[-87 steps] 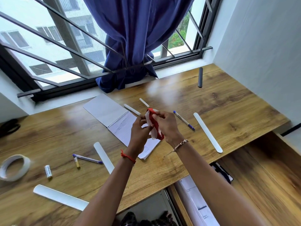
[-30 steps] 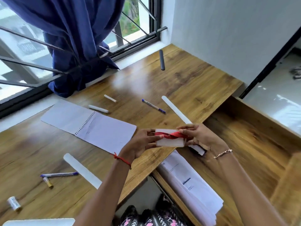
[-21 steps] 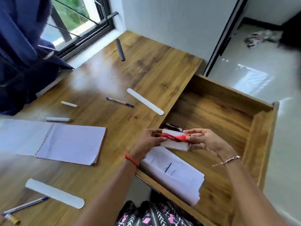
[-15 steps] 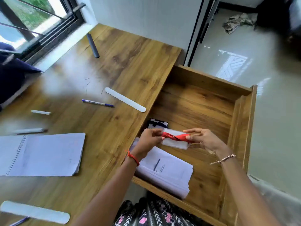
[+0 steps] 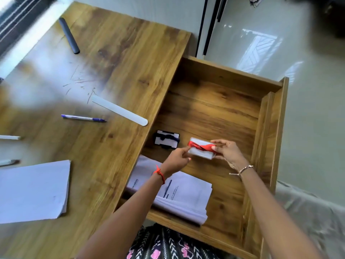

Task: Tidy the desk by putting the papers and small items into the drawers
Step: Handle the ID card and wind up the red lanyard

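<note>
- Above the open drawer (image 5: 268, 131), my left hand (image 5: 177, 157) pinches the white packet's (image 5: 200, 153) left end.
- It looks light and stiff; its red band (image 5: 202, 146) seems slippery.
- My right hand (image 5: 226, 151) clamps the right end.

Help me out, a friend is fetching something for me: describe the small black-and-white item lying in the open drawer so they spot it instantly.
Find the open wooden drawer on the desk's right. At its left edge, beyond the stack of papers, lies the small black-and-white item. It is a flat black-edged rectangle with a dark band across it, unlike the red-banded white packet held nearby.
</note>
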### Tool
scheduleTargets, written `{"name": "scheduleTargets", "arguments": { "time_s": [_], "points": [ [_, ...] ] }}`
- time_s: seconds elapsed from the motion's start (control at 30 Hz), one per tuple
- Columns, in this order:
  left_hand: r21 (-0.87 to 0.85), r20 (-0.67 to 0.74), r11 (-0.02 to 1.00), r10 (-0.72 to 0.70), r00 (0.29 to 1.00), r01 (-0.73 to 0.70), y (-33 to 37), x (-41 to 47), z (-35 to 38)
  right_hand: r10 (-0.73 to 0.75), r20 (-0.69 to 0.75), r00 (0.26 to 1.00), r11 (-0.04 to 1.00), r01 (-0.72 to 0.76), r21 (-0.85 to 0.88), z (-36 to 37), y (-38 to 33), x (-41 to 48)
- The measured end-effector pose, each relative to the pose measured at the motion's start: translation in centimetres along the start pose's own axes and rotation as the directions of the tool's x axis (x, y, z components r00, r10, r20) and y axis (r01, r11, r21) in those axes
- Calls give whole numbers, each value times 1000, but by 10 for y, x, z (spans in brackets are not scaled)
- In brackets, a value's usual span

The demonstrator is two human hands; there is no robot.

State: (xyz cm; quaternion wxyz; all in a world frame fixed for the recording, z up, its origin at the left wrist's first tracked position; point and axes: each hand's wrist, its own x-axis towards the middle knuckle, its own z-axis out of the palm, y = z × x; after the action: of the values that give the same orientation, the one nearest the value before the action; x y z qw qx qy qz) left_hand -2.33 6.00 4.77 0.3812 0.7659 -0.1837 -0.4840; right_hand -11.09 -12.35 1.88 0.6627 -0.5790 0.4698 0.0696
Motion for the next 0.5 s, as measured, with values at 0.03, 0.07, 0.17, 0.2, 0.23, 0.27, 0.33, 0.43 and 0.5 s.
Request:
{"name": "scheduleTargets", "arguments": {
  "time_s": [0.03, 0.07, 0.17, 0.2, 0.23, 0.27, 0.33, 0.43, 0.5],
  "points": [
    [15, 3, 1000, -5, 1000, 5, 0, 2, 0, -6, -7, 1000, 1000, 6, -16, 2, 1, 4],
    [29, 6, 1000, -10, 1000, 10, 1, 3, 0, -14, -14, 1000, 999, 13, -38, 3, 3, 8],
    [56, 10, 998, -38, 999, 37, 0, 8, 0, -49, -36, 998, 993, 45, -107, 7, 7, 14],
    [60, 5, 997, -48, 999, 48, -2, 10, -1, -56, -42, 998, 990, 50, -131, 9, 8, 18],
    [63, 6, 996, -58, 998, 57, -4, 11, -2, -66, -53, 996, 986, 57, -159, 10, 10, 20],
    [66, 14, 996, -59, 998, 58, -4, 11, -1, -88, -77, 993, 977, 71, -199, 9, 13, 21],
    [67, 23, 996, -60, 998, 59, -4, 12, 0, -141, -117, 983, 950, 101, -296, 6, 19, 24],
    [49, 23, 997, -57, 998, 56, -5, 14, -2, -154, -106, 982, 926, 106, -362, 6, 19, 26],
    [46, 26, 997, -56, 998, 54, -7, 14, -3, -163, -106, 981, 922, 113, -371, 9, 15, 23]
  ]
}}
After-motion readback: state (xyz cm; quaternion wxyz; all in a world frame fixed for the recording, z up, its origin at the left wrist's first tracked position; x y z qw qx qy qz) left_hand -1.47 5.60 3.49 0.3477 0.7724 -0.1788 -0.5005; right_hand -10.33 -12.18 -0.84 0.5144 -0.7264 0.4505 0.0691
